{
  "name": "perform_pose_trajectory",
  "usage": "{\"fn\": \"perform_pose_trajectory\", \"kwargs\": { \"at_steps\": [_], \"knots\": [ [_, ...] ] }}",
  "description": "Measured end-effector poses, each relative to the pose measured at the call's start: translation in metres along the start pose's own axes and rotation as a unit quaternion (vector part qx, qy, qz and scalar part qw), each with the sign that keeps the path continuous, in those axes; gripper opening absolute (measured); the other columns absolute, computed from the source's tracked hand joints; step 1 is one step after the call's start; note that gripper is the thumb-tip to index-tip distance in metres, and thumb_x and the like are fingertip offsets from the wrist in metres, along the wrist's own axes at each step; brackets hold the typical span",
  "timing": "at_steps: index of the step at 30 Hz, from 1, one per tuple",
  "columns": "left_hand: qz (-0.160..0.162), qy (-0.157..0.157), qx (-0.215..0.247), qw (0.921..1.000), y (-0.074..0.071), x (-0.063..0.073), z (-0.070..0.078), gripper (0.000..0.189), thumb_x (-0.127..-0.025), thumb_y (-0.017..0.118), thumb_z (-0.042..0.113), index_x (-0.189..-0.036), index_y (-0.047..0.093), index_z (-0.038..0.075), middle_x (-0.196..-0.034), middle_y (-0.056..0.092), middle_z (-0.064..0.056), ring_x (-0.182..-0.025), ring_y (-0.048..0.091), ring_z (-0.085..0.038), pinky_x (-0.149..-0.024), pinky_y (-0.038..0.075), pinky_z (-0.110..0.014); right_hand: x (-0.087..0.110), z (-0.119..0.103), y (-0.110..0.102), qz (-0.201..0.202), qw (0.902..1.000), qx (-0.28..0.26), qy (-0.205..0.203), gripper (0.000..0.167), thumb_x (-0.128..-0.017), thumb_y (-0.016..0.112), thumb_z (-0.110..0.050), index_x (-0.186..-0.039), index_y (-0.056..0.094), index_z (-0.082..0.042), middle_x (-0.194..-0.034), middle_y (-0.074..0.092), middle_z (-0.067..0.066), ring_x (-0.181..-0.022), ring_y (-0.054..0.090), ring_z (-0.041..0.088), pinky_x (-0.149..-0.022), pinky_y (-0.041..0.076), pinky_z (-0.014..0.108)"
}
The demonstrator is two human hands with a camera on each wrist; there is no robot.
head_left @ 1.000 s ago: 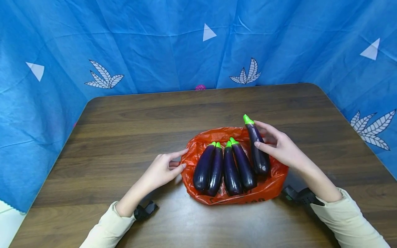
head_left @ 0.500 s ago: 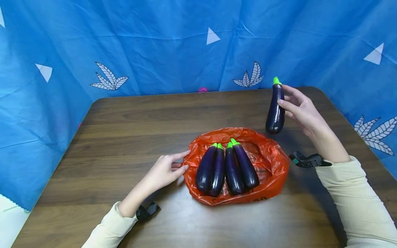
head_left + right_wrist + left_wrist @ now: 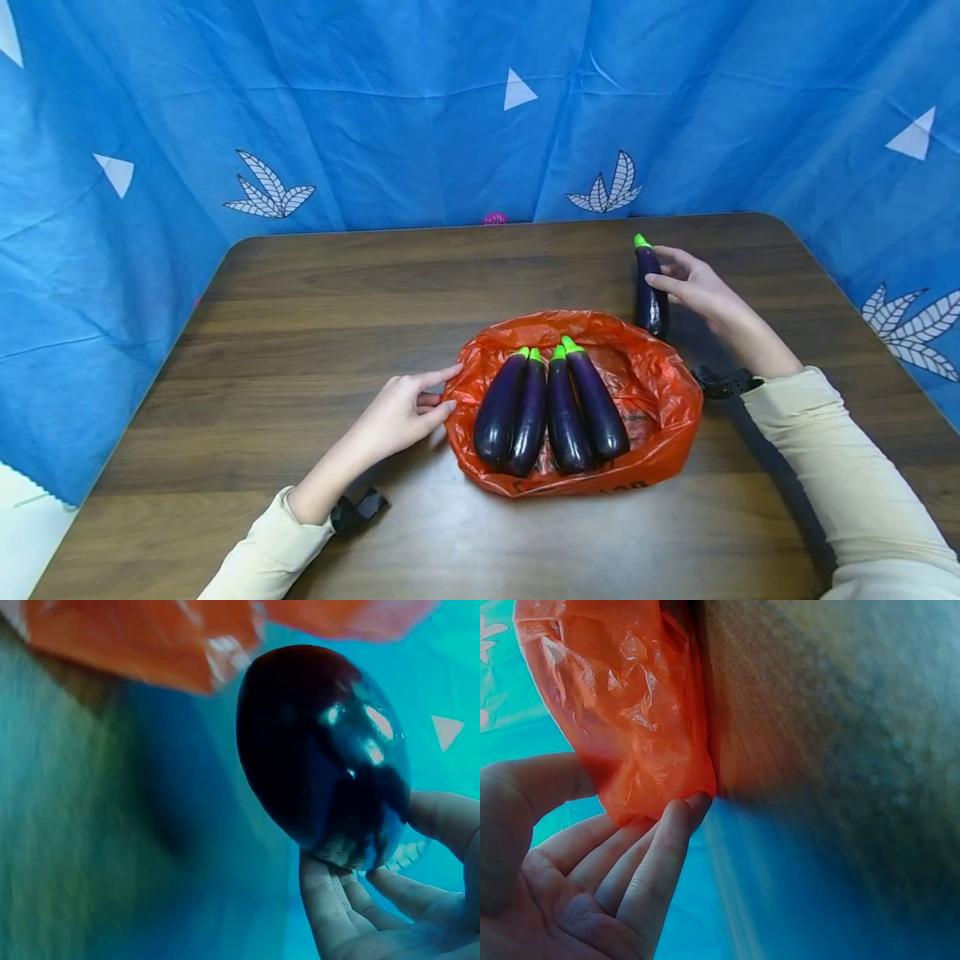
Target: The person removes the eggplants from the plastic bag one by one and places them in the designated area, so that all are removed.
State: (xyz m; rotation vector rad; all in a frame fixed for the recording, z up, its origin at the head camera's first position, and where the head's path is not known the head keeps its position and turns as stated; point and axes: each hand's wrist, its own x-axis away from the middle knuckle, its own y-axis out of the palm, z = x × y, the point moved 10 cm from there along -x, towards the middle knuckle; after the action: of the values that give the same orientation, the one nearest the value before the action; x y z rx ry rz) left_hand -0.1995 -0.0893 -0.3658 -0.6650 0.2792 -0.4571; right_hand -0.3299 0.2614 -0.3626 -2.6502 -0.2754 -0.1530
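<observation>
My right hand (image 3: 697, 287) grips an eggplant (image 3: 651, 287) between thumb and fingers, behind the right part of a red plastic bag (image 3: 675, 417). The right wrist view shows that eggplant's glossy rounded end (image 3: 322, 757); whether it touches the table cannot be told. Several dark purple eggplants (image 3: 567, 417) with green tops lie side by side in the opened bag. At the bag's left side, my left hand (image 3: 397, 410) touches it with thumb and fingertips. In the left wrist view the fingers (image 3: 656, 877) look fairly straight against the crinkled plastic, and some tips are hidden.
A brown wood-grain table (image 3: 300, 333) lies under everything. Blue patterned cloth (image 3: 420, 125) hangs behind and along its sides. Each wrist wears a black device, such as the left one (image 3: 358, 510).
My right hand has lifted an eggplant out of the bag's right side, carried it back and right, then lowered it behind the bag. The left hand has stayed at the bag.
</observation>
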Motion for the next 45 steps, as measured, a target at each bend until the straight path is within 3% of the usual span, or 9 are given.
{"fn": "perform_pose_trajectory", "kwargs": {
  "at_steps": [10, 15, 21, 37, 45],
  "knots": [
    [-0.001, -0.003, -0.001, 1.0, 0.002, 0.001, -0.001, 0.045, -0.087, 0.065, 0.008, -0.131, 0.054, 0.001, -0.12, 0.058, -0.022, -0.091, 0.065, -0.023, -0.073, 0.054, -0.026, -0.011, 0.013, 0.022, -0.016, 0.9994, 0.027, 0.01, 0.067, -0.097, 0.049, -0.029, -0.148, 0.016, -0.001, -0.139, 0.027, 0.033, -0.121, 0.032, 0.046, -0.1, 0.03, 0.059],
    [-0.001, -0.004, 0.0, 1.0, 0.001, 0.001, -0.001, 0.046, -0.087, 0.066, 0.007, -0.131, 0.054, 0.002, -0.121, 0.057, -0.022, -0.091, 0.065, -0.023, -0.073, 0.054, -0.026, -0.009, 0.01, 0.024, 0.012, 0.9985, 0.044, -0.031, 0.059, -0.099, 0.047, -0.025, -0.145, 0.025, 0.004, -0.138, 0.033, 0.032, -0.121, 0.036, 0.045, -0.099, 0.033, 0.057],
    [-0.003, -0.002, 0.002, 1.0, 0.001, 0.0, 0.001, 0.045, -0.087, 0.065, 0.006, -0.13, 0.054, 0.0, -0.121, 0.056, -0.023, -0.092, 0.065, -0.025, -0.074, 0.053, -0.025, -0.006, 0.005, 0.025, 0.033, 0.9965, 0.046, -0.061, 0.053, -0.1, 0.046, -0.021, -0.142, 0.03, 0.006, -0.138, 0.034, 0.032, -0.121, 0.038, 0.045, -0.097, 0.034, 0.057],
    [-0.003, -0.003, 0.001, 1.0, 0.002, 0.002, 0.001, 0.046, -0.087, 0.067, 0.008, -0.13, 0.054, 0.001, -0.122, 0.057, -0.02, -0.093, 0.065, -0.024, -0.074, 0.053, -0.027, -0.006, 0.004, 0.028, 0.029, 0.9968, 0.049, -0.056, 0.051, -0.099, 0.046, -0.02, -0.141, 0.031, 0.006, -0.139, 0.034, 0.031, -0.123, 0.036, 0.045, -0.099, 0.032, 0.056],
    [-0.006, -0.001, 0.008, 0.9999, 0.003, 0.002, 0.0, 0.044, -0.088, 0.065, 0.008, -0.13, 0.054, 0.0, -0.122, 0.056, -0.022, -0.093, 0.065, -0.026, -0.075, 0.053, -0.027, 0.005, -0.011, 0.014, 0.047, 0.9941, 0.058, -0.079, 0.052, -0.099, 0.046, -0.02, -0.141, 0.03, 0.008, -0.138, 0.034, 0.032, -0.124, 0.033, 0.046, -0.1, 0.029, 0.058]
  ]
}}
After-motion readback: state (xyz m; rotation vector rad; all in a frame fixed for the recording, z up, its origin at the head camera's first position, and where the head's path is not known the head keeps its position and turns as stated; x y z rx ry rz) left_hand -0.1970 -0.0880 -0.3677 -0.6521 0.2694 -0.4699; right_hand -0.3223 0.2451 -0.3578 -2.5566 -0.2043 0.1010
